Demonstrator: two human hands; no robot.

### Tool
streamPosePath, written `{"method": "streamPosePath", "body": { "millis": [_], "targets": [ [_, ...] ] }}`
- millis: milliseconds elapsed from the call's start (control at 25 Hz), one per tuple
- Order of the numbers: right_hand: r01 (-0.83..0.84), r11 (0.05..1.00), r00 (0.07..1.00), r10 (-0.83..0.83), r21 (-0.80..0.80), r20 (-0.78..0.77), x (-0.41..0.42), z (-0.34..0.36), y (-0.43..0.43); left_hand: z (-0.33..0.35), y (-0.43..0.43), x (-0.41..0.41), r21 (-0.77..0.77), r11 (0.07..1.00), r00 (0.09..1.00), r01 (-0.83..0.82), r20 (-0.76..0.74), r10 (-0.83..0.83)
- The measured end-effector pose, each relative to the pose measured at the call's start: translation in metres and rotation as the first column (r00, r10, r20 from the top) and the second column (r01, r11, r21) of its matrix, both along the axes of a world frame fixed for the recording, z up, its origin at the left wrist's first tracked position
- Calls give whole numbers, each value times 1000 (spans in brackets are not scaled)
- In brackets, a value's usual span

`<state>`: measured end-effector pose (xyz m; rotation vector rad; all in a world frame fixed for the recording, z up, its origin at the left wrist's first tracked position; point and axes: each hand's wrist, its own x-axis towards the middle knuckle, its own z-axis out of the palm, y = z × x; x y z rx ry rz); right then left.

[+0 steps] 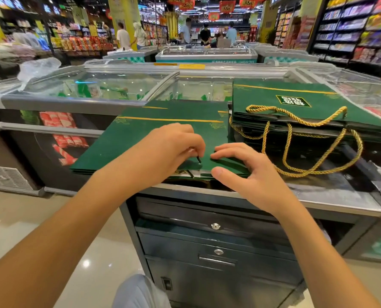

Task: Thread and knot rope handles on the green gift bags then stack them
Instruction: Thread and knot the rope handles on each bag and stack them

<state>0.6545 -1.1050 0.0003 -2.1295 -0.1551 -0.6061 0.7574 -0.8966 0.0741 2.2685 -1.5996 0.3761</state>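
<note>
A pile of flat green gift bags (140, 134) lies on the freezer top in front of me. My left hand (174, 147) rests on the near edge of the top bag and pinches the dark tip of a rope end (199, 160). My right hand (247, 172) grips the bag's near edge, fingers on top and thumb below. To the right sits a stack of finished green bags (296, 103) with gold rope handles (314, 152) hanging over its front.
The bags lie on glass-lidded chest freezers (91, 85). A dark metal cabinet with locks (216, 245) stands below the hands. My knee (138, 292) shows at the bottom. Shoppers and shelves fill the background; tiled floor lies at the left.
</note>
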Motion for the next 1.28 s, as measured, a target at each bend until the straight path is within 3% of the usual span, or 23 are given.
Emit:
{"method": "streamPosePath", "body": {
  "millis": [280,480,720,960,1080,1280],
  "targets": [
    [5,1000,1000,-5,5,8,0,-1,2,1,1,-4,89,996,998,26,55,-31],
    [15,1000,1000,-15,7,21,0,-1,2,-1,-1,-6,166,986,979,32,192,-64],
    [26,998,999,-28,56,31,1,-1,3,-2,6,-4,-50,998,998,28,-59,-31],
    [37,995,998,-41,97,43,0,0,3,-6,16,-18,-22,1000,978,-5,-210,0],
    [52,994,997,-57,94,52,-1,1,4,-10,13,-20,62,998,983,-18,-180,29],
    [75,991,996,-81,111,48,-2,2,7,-6,11,-19,-81,993,993,-87,-89,79]
  ]
}}
